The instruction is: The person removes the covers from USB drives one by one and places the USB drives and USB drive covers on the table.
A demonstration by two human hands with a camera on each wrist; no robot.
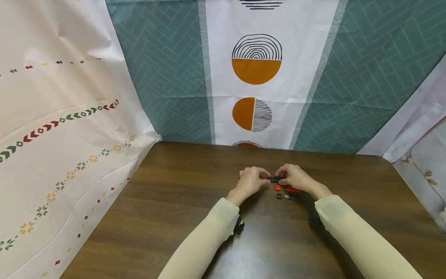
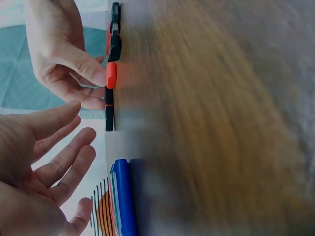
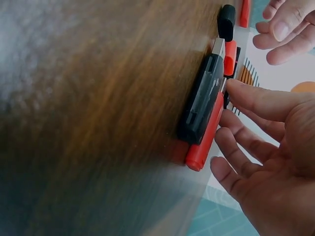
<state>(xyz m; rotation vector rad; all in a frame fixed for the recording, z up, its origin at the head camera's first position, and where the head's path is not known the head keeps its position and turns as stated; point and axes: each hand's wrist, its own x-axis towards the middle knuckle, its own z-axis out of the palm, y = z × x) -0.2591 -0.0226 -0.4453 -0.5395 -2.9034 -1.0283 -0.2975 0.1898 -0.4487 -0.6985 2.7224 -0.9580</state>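
My right hand (image 1: 296,178) pinches the right end of a slim black USB stick (image 1: 274,179), thumb on the near side. My left hand (image 1: 251,179) hovers at that stick's left end, its fingers spread and holding nothing in the left wrist view. Nearer to me lie a red USB stick (image 3: 206,130) and its loose red cap (image 1: 277,187). Closest is a black USB stick (image 3: 202,98) with its metal plug bare, beside a loose black cap (image 3: 226,22).
A long blue piece (image 2: 124,196) lies on the table below my left hand, with green and red edges behind it. The brown wooden table (image 1: 167,217) meets a patterned cloth (image 1: 167,77) at the back; white cloth (image 1: 62,116) hangs on the left.
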